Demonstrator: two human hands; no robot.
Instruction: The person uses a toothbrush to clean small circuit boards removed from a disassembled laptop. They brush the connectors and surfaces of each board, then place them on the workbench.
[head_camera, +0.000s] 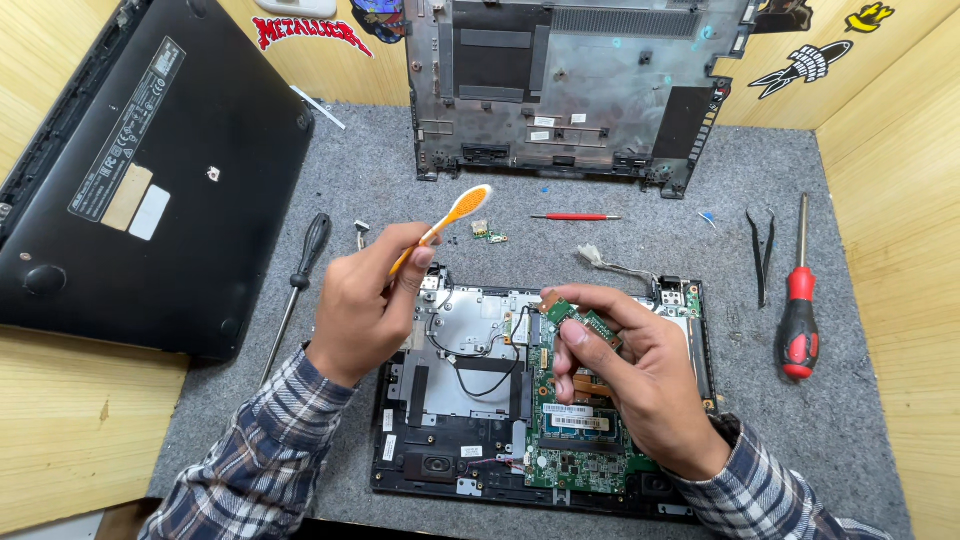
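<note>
My left hand (362, 300) holds an orange toothbrush (452, 217) by its handle, bristle head raised up and to the right. My right hand (630, 375) pinches a small green circuit board (578, 321) between thumb and fingers, just above an opened laptop base (455, 400). The laptop lies on a grey felt mat (560, 250), with its green motherboard (580, 455) and black cables exposed. The two hands are apart, the brush head about a hand's width from the small board.
A black closed laptop (150, 170) leans at the left. A removed grey bottom cover (570, 90) stands against the back wall. On the mat lie a black screwdriver (298, 285), a thin red tool (575, 217), black tweezers (762, 255), a red-handled screwdriver (799, 300) and small parts (488, 233).
</note>
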